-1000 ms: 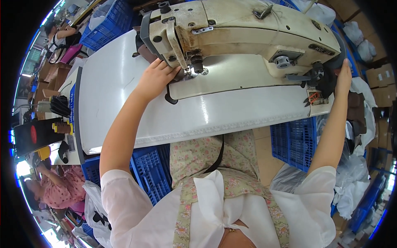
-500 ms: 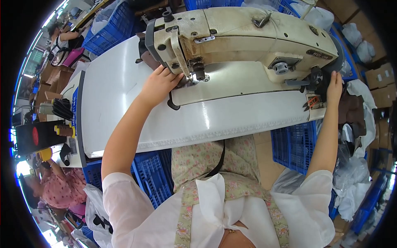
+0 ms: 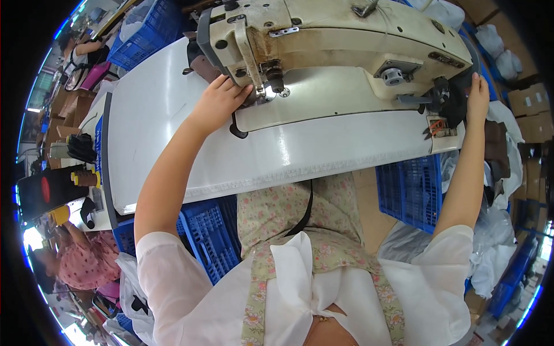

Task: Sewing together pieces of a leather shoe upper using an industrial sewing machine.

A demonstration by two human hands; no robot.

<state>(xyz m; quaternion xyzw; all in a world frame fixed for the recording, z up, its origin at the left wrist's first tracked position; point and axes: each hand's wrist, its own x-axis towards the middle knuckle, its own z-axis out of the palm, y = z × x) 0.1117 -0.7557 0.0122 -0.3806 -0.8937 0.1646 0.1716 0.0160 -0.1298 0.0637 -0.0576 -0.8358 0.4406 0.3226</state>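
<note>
Your left hand: the hand (image 3: 222, 104) lies palm down at the needle end, fingers nearly together and reaching onto the brown piece; the thumb is hidden, so whether it is clamped on the material cannot be told.
Your right hand: the hand (image 3: 478, 97) is raised at the far right end, fingers together against or just beside the handwheel (image 3: 475, 61); a closed grip cannot be made out.
Brown piece: the brown piece (image 3: 203, 67) lies left of the needle, partly under your left fingers and partly behind the head of the machine.
Sewing machine: the cream sewing machine (image 3: 346, 49) stands across the white counter (image 3: 156, 127), its presser foot (image 3: 261, 95) just right of your left fingertips.
Counter edge: a ruler strip (image 3: 271, 177) runs along the side nearest you; orange-handled snips (image 3: 435, 128) lie at the right end.
Below: one blue crate (image 3: 407, 193) sits toward your right, another blue crate (image 3: 210, 236) toward your left.
Far left: thread spools (image 3: 85, 179) stand near a co-worker in a pink top (image 3: 89, 262).
</note>
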